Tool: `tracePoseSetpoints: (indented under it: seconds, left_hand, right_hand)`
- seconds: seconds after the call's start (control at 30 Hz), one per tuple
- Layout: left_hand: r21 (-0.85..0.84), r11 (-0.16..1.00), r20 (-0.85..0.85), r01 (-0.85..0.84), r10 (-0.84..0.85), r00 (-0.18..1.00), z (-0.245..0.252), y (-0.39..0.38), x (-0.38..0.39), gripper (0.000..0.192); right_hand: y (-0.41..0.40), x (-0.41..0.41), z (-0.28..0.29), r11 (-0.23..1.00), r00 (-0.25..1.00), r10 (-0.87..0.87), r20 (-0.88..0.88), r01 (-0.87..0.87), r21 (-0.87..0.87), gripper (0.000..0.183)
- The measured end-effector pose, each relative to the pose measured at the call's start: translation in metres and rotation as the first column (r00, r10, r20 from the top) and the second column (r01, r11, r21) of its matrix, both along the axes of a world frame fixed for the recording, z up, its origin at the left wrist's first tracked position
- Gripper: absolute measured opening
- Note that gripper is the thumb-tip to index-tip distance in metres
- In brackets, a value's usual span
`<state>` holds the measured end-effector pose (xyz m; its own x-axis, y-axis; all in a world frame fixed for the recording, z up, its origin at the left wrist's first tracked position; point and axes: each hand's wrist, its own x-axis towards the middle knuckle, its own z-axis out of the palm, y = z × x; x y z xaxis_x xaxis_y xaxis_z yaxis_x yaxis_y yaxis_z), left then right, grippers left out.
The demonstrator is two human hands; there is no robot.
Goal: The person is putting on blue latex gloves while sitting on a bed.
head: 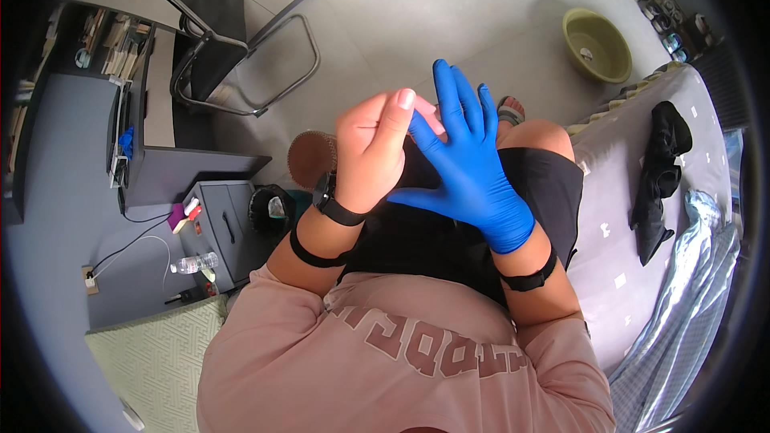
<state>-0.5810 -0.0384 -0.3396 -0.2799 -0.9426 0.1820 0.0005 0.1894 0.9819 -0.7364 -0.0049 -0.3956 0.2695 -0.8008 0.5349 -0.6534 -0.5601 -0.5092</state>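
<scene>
On my right hand (469,162) is a blue disposable glove (475,186), pulled down to the wrist, with its fingers spread and the palm free of any object. My left hand (373,144) is bare and bent, its fingertips touching or close beside the gloved index finger. Whether it pinches the glove there is hidden behind the thumb and fingers. A black watch (328,195) sits on my left wrist, and a black strap goes round each forearm. Both hands are above my black shorts (541,186).
A bed (607,300) with dark and light blue clothes lies at the right. At the upper right a green basin (595,45) stands on the floor. Left are a metal-framed chair (222,42), a drawer cabinet (225,222), a waste bin (267,207) and a round brown stool (311,159).
</scene>
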Motion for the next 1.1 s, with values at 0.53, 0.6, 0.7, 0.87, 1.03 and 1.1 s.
tracePoseSetpoints:
  seconds: [0.53, 0.6, 0.7, 0.87, 1.03, 1.1]
  left_hand:
    - [0.173, 0.950, -0.104, 0.259, -0.244, 0.964, -0.026, 0.004, -0.003, 0.005]
    - [0.222, 0.941, -0.139, 0.255, -0.229, 0.964, -0.024, 0.007, -0.009, 0.007]
    - [0.221, 0.962, -0.090, 0.161, -0.145, 0.985, -0.024, 0.013, -0.013, 0.013]
    - [-0.007, 1.000, 0.198, 0.014, -0.012, 0.980, -0.016, 0.025, -0.009, 0.009]
    - [-0.123, 0.974, 0.290, 0.189, -0.147, 0.946, -0.016, 0.016, 0.003, 0.004]
    - [-0.143, 0.966, 0.365, 0.215, -0.151, 0.919, -0.013, 0.012, 0.007, 0.005]
  right_hand:
    - [-0.002, 0.016, -0.007, 0.980, 0.977, -0.200, -0.079, 0.199, -0.026, 0.068]
    - [-0.004, 0.020, -0.013, 0.952, 0.951, -0.305, -0.055, 0.303, -0.046, 0.069]
    - [-0.002, 0.020, -0.010, 0.931, 0.917, -0.365, -0.161, 0.357, -0.077, 0.072]
    - [-0.005, 0.016, -0.011, 0.923, 0.923, -0.384, -0.015, 0.384, 0.003, 0.075]
    - [-0.004, 0.014, -0.008, 0.928, 0.928, -0.371, -0.038, 0.369, -0.046, 0.076]
    - [-0.004, 0.015, -0.012, 0.929, 0.929, -0.369, -0.022, 0.368, -0.039, 0.076]
